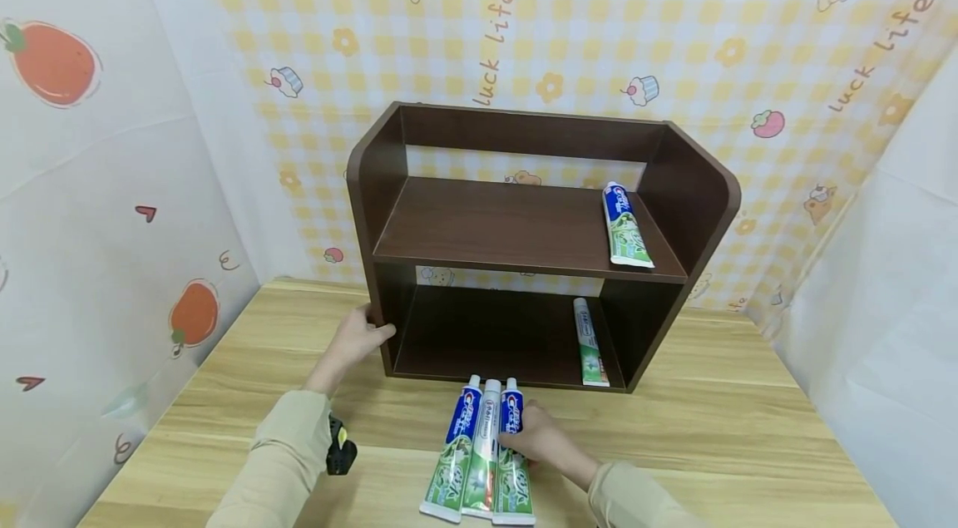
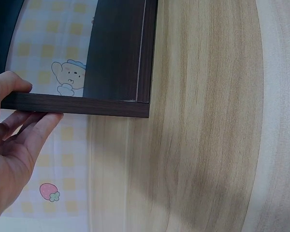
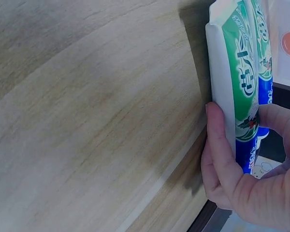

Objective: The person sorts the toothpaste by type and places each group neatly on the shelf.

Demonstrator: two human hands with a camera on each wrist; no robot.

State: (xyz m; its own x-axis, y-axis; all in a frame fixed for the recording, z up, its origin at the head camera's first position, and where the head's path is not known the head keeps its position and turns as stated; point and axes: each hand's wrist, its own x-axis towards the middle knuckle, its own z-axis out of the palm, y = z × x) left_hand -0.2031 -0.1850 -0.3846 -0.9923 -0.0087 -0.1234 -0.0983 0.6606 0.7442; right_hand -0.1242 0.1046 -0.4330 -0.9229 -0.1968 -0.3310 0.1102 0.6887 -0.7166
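My left hand [image 1: 358,338] grips the left side panel [image 2: 77,104] of a dark brown two-tier shelf [image 1: 494,224], thumb on the inner face and fingers outside. Three toothpaste tubes lie side by side in front of the shelf, caps toward it. My right hand [image 1: 545,438] pinches the rightmost blue and green toothpaste tube [image 1: 514,482] between thumb and fingers. In the right wrist view this tube [image 3: 242,63] stands along my fingers. Beside it lies a white and green toothpaste tube [image 1: 482,453], then another blue and green toothpaste tube [image 1: 452,457] on the left.
On the upper tier's right side lies a blue and green toothpaste tube [image 1: 627,229]. A white and green toothpaste tube [image 1: 590,345] rests on the lower tier, also at the right. The shelf stands on a wooden table [image 1: 718,436], with a patterned cloth [image 1: 479,29] behind.
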